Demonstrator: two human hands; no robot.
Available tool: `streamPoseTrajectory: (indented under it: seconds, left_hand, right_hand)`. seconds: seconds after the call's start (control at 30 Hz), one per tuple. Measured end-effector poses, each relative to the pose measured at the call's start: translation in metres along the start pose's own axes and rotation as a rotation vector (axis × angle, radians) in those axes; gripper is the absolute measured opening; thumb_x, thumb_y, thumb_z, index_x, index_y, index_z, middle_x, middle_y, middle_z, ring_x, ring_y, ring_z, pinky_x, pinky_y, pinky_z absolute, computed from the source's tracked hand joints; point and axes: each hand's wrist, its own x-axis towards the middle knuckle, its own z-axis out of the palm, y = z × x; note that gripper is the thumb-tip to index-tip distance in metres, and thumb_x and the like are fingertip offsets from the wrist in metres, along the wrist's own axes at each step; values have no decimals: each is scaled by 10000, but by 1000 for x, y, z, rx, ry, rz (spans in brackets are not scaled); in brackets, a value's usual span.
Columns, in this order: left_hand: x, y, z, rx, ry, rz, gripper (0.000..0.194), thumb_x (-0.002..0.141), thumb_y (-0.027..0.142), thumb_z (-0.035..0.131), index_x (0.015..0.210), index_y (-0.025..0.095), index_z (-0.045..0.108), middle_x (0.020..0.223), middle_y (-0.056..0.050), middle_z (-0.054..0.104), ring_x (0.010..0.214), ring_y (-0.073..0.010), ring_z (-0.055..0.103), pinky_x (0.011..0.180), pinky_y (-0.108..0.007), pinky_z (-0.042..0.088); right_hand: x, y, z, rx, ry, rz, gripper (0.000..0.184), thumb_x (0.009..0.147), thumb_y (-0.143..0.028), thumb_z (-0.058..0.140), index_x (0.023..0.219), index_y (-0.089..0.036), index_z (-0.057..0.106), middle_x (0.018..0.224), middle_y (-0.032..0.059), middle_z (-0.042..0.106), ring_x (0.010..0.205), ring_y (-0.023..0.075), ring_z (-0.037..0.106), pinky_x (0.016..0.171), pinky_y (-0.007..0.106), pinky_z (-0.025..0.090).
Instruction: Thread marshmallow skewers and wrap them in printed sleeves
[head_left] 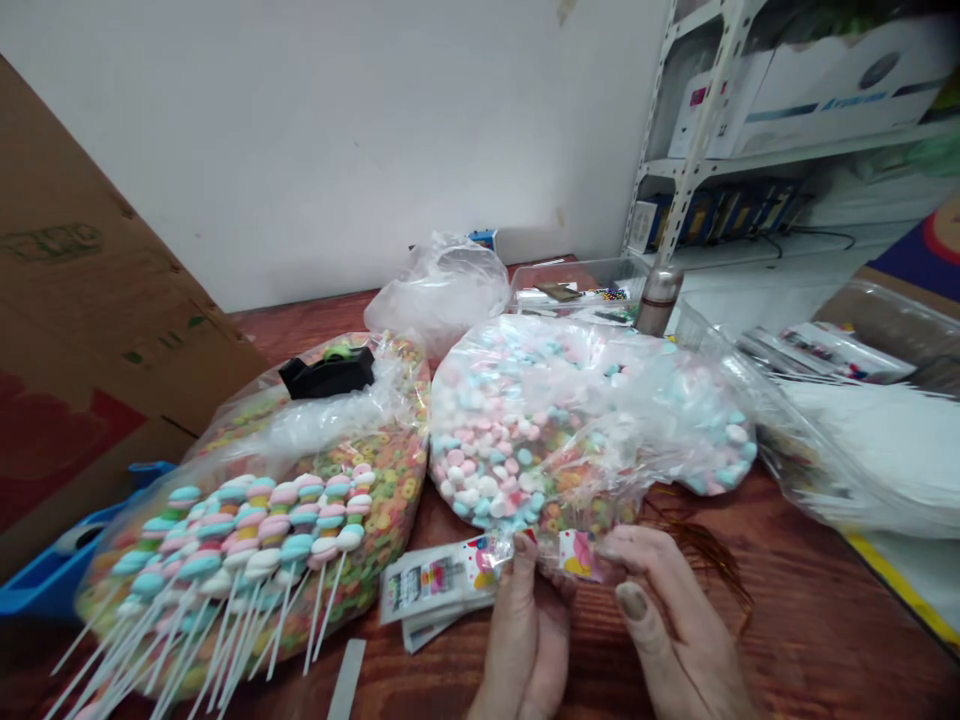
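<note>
Clear, thin plastic with a pink and yellow print makes up the packet [579, 555] between the hands, just above the desk [810, 640]. The left hand [529, 630] pinches plastic film between its thumb and curled fingers. The right hand [686, 620] is loosely curled, fingertips at the print's right edge and thumb standing apart; whether those fingertips grip it, I cannot tell. Handling the film looks to be the step in hand, and it probably calls for a light touch: keep the left pinch near an edge, and bring the right thumb in against the fingers so the plastic is drawn evenly, without creases. Just left lies a stack of printed packets [439, 580]; it would be wise to keep the left wrist off it, lest it slide. Thin orange strands [709, 550] lie beside the right hand and could snag. Beyond is a bag of marshmallows [487, 450]; further left, marshmallow sticks [262, 530] rest on a bag of coloured rings [397, 480], and could roll if bumped.
</note>
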Motion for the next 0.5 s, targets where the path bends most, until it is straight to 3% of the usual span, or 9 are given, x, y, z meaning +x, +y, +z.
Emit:
streamPoseTrajectory:
  seconds: [0.1,0.27,0.37,0.5]
  left_hand:
    - [-6,4,7,32,-16,70,291,639,338,870,744,164,662,695,4,646,643,-122,603,616,-226,506]
    - [-12,9,13,195,-20,200,268,616,279,885,747,171,678,707,-2,671,695,-141,628,653,-225,490]
    - [-14,11,10,266,-47,141,297,663,256,856,899,178,695,770,-18,695,662,-128,612,587,-210,453]
    - [-15,13,4,307,-79,53,287,678,279,844,881,155,682,611,19,609,537,-84,508,501,-183,382]
  right_hand:
    - [-2,1,6,-30,-30,26,239,948,-428,528,1040,-284,694,1216,72,576,1153,244,546,992,351,441]
    - [1,11,10,13,-200,87,260,964,-352,519,1117,-254,704,1302,90,576,1222,220,551,1038,318,449]
    - [2,16,10,81,-216,144,286,979,-343,492,1122,-242,719,1313,89,604,1229,216,570,1029,297,468]
    - [-1,16,12,35,-152,128,277,960,-346,528,1112,-237,732,1264,89,650,1172,218,617,980,271,506]
